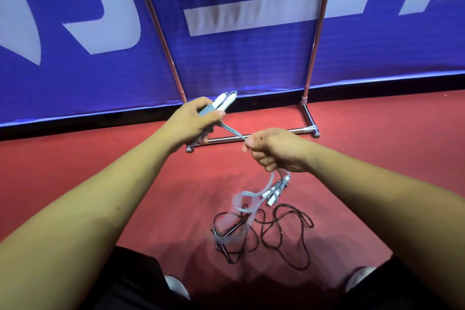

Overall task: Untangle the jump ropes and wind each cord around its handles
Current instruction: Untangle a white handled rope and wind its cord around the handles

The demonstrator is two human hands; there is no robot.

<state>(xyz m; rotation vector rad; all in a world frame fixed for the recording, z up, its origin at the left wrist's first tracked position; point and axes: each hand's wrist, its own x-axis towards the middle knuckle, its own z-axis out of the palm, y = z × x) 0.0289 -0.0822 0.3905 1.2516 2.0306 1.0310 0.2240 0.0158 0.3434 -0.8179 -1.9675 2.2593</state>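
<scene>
**Pale rope half wound, black rope waiting**

Nearest, the thin, glossy black rope point(224, 253) sprawls in loose loops on the red floor point(377, 158), not yet wound. Just beyond it lies a finished bundle point(275, 190), its cord wrapped round white handles. The right hand point(276, 150) clenches the soft pale cord point(231, 132) and pulls it taut, probably for wrapping. The left hand point(193, 121) grips the paired ribbed handles point(221, 103). Behind them are a shiny metal stand point(221, 140) and a blue banner point(251, 58).
</scene>
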